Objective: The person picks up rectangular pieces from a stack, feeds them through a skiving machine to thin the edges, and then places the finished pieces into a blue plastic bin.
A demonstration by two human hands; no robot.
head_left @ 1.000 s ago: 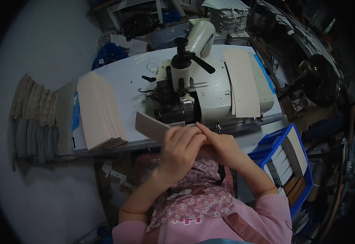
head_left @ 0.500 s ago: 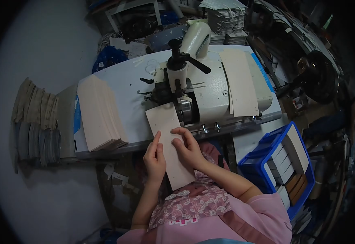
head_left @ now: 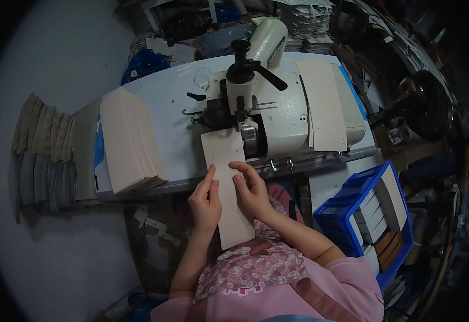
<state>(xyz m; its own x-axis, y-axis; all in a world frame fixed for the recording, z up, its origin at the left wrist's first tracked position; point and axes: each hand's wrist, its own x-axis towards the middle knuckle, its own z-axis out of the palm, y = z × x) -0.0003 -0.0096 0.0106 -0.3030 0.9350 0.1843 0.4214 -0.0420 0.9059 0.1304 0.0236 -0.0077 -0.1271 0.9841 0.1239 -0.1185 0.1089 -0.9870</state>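
Centre-left of the frame, a strip of table [head_left: 172, 118] leaves a hand passage between the pale stack [head_left: 130, 142] and the machine [head_left: 280, 115]. A small hook [head_left: 190, 112] intrudes from the machine side; a black lever [head_left: 271, 78] obstructs upper centre.

Dim — fisheye-curved, black-cornered edges

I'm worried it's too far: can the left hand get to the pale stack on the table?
Probably yes: the left hand is near the pale stack, with nothing standing between them, though it may have to leave the long piece.
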